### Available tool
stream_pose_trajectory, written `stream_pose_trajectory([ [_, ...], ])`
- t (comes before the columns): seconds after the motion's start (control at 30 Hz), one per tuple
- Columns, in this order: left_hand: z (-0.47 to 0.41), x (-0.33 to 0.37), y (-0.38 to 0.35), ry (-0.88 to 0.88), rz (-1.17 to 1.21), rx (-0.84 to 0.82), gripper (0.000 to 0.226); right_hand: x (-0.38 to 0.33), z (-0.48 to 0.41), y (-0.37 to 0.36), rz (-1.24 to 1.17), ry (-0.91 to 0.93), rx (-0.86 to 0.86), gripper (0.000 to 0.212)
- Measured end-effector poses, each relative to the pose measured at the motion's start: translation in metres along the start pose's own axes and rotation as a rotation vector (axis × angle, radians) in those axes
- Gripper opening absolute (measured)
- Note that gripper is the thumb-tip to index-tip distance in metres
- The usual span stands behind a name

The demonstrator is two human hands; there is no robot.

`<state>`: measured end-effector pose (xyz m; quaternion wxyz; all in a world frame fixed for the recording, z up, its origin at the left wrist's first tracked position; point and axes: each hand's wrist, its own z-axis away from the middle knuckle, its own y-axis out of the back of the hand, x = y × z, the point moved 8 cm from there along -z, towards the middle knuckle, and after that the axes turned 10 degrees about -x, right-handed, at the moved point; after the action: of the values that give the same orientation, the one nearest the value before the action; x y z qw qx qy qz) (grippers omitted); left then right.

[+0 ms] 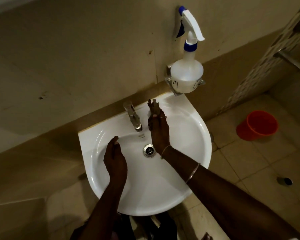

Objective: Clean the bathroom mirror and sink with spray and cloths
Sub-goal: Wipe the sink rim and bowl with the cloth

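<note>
A white sink (189, 153) is fixed to a beige wall (76, 49), with both of a person's hands inside its basin. The left hand (115, 158) hangs over the left half of the bowl, just left of the drain (149, 150), with fingers loosely curved and holding nothing. The right hand (159, 130) reaches over the drain, just right of the tap (133, 116), with straight fingers (153, 105) stretched to the sink's back rim. Blur at the fingertips hides whether they touch the porcelain. This hand, too, is empty and spread flat, with a ring on one finger and a bangle (192, 173) on the forearm. The spray bottle (186, 73), white with a blue collar and trigger, stands upright in a metal holder (170, 82) on the wall, above the sink's right rear corner. It sits beyond the right hand's fingertips and well apart from the left hand. An orange bucket (257, 125) stands on the tiled floor (249, 161) to the right of the sink.
</note>
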<state>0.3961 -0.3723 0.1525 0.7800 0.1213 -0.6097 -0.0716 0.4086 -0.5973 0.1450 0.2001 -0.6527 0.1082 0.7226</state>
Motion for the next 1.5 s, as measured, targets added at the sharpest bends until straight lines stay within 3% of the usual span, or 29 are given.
stream_pose_trajectory([
  [0.23,-0.013,0.014,0.009,-0.056,-0.023,0.025,0.032,-0.007,-0.020,-0.052,-0.383,-0.204,-0.190,0.030],
  [0.5,-0.016,0.003,0.020,-0.047,0.049,0.017,0.030,-0.027,-0.057,-0.059,-0.440,-0.424,-0.283,0.026],
  [0.6,-0.016,0.004,0.018,-0.054,0.047,0.010,0.030,-0.037,-0.064,-0.062,-0.422,-0.416,-0.370,0.027],
  [0.97,-0.005,0.013,0.005,-0.030,0.056,0.008,0.032,0.001,-0.002,-0.045,-0.388,-0.330,-0.204,0.026],
  [1.27,0.013,0.006,-0.011,0.042,0.083,-0.078,0.032,0.021,0.049,-0.027,-0.805,-0.346,-0.009,0.031],
  [1.4,0.016,-0.003,-0.030,0.167,0.137,-0.298,0.033,0.048,0.085,-0.050,-1.028,-0.521,0.051,0.041],
  [1.5,0.017,-0.017,-0.029,0.354,0.300,-0.320,0.038,0.058,0.101,-0.073,-1.200,-0.650,-0.012,0.047],
])
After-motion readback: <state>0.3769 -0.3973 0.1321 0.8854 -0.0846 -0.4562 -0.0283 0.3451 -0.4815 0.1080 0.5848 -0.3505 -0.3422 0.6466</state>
